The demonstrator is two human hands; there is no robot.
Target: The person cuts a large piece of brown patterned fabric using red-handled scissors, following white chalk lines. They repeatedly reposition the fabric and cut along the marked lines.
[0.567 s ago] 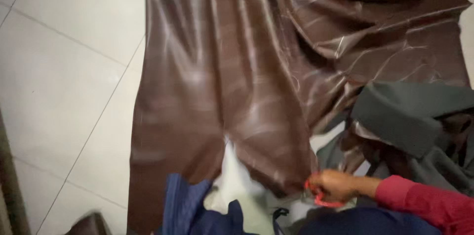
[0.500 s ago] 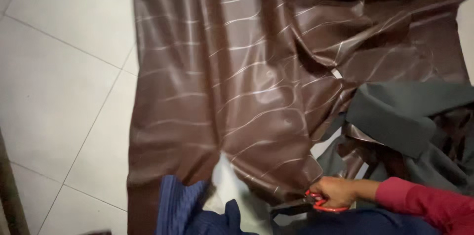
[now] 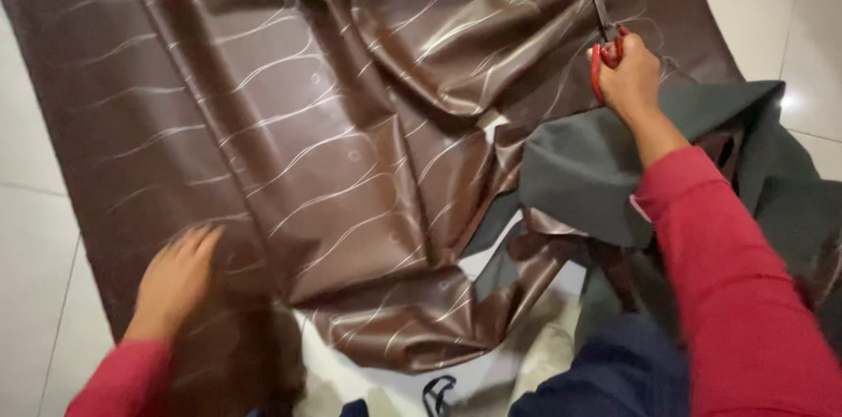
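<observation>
A large sheet of glossy brown fabric (image 3: 289,128) with thin pale wavy lines lies spread over the tiled floor, creased and folded toward the right. My right hand (image 3: 630,82) holds red-handled scissors (image 3: 603,27), blades pointing away over the brown fabric's far right part. My left hand (image 3: 174,281) rests flat, fingers spread, on the near left part of the brown fabric. A grey cloth (image 3: 605,171) lies under my right forearm, overlapping the brown sheet.
Pale floor tiles (image 3: 31,285) show at the left and at the far right corner (image 3: 789,5). My legs in dark blue trousers (image 3: 605,373) sit at the bottom edge. More grey cloth (image 3: 798,198) bunches at the right.
My right hand with the scissors has moved from the near edge up to the far right of the fabric. My left hand has come into view, pressing on the brown sheet.
</observation>
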